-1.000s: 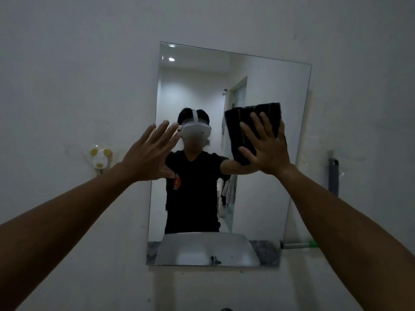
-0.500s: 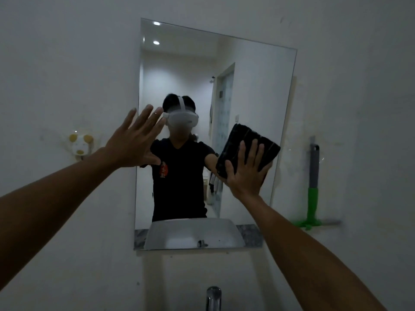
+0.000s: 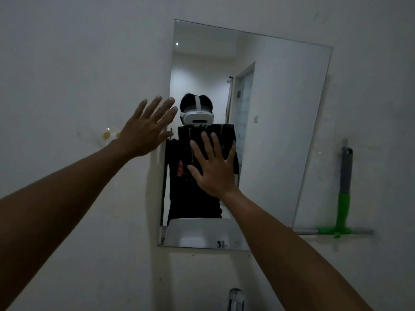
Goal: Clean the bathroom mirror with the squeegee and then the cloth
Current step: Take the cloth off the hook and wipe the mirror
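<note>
A frameless rectangular mirror (image 3: 280, 131) hangs on the white wall. My right hand (image 3: 213, 167) lies flat with fingers spread on a dark folded cloth (image 3: 221, 136), pressing it against the left-centre of the glass. My left hand (image 3: 149, 129) is flat with fingers apart at the mirror's left edge, mostly on the wall, holding nothing. A squeegee (image 3: 343, 194) with a grey and green handle hangs on the wall right of the mirror, blade at the bottom, away from both hands.
A small yellow and white wall hook (image 3: 107, 135) sits left of the mirror, partly behind my left wrist. The top of a chrome tap (image 3: 235, 298) shows at the bottom edge. The mirror reflects a person, a white basin and a doorway.
My right hand slid the cloth from the mirror's upper right down and then left to the left-centre. The left hand stayed at the left edge. The camera view shifted.
</note>
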